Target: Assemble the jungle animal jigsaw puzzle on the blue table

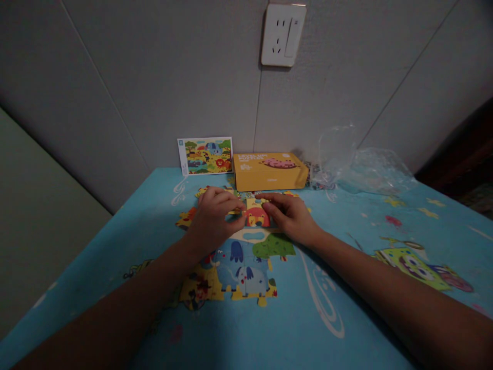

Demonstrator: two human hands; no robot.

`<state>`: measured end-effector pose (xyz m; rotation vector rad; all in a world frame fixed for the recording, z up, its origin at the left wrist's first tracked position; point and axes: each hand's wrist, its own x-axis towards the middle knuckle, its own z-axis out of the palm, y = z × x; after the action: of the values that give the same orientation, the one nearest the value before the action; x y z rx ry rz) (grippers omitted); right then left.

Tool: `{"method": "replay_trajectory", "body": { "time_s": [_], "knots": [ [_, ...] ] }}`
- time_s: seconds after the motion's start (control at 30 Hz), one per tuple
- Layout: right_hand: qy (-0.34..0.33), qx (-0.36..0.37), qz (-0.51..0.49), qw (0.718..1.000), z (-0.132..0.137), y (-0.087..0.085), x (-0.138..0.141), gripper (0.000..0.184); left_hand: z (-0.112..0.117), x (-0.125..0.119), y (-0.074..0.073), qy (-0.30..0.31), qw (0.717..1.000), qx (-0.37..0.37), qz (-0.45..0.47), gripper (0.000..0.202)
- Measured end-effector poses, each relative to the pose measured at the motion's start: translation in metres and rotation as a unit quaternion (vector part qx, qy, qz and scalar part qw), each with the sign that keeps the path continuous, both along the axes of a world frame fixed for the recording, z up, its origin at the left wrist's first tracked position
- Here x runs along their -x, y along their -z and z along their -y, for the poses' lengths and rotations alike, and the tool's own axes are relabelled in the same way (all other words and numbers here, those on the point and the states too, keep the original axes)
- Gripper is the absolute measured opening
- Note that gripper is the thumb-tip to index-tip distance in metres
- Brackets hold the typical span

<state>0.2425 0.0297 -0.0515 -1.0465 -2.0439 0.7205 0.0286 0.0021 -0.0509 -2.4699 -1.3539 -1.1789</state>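
Observation:
Between my two hands lies a puzzle section with a red-maned lion face point(257, 218) on yellow. My left hand point(215, 213) has its thumb and fingertips drawn together at the section's left edge. From the other side, my right hand point(292, 215) grips it, thumb on the right edge and index finger along the top. Closer to me is a joined block of puzzle pieces with blue elephants point(248, 277) and a green treetop point(275, 245). More colourful puzzle pieces point(185, 218) lie beyond and beside my left hand, partly hidden by it.
A picture card point(208, 156) leans on the wall beside a yellow puzzle box point(269, 172). Crumpled clear plastic point(377, 169) lies at the back right. The blue cartoon-print tablecloth point(323, 329) covers the table; a wall socket point(283, 36) is above.

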Motion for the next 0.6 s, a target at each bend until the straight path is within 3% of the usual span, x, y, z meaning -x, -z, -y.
{"method": "replay_trajectory", "body": {
  "time_s": [0.43,0.5,0.6],
  "knots": [
    [-0.028,0.036,-0.033,0.998,0.0011,0.0006,0.0016,0.043,-0.0008,0.0003,-0.0013,-0.013,1.0,0.001,0.002,0.004],
    [0.003,0.027,-0.045,0.999,-0.0007,0.0004,0.0015,0.043,-0.0023,0.0014,-0.0004,-0.025,1.0,0.009,0.0,0.007],
    [0.127,-0.002,-0.045,0.991,-0.0069,-0.0008,-0.0029,0.041,-0.0049,0.0044,0.0041,-0.072,0.996,0.041,-0.022,0.024]
  ]
}}
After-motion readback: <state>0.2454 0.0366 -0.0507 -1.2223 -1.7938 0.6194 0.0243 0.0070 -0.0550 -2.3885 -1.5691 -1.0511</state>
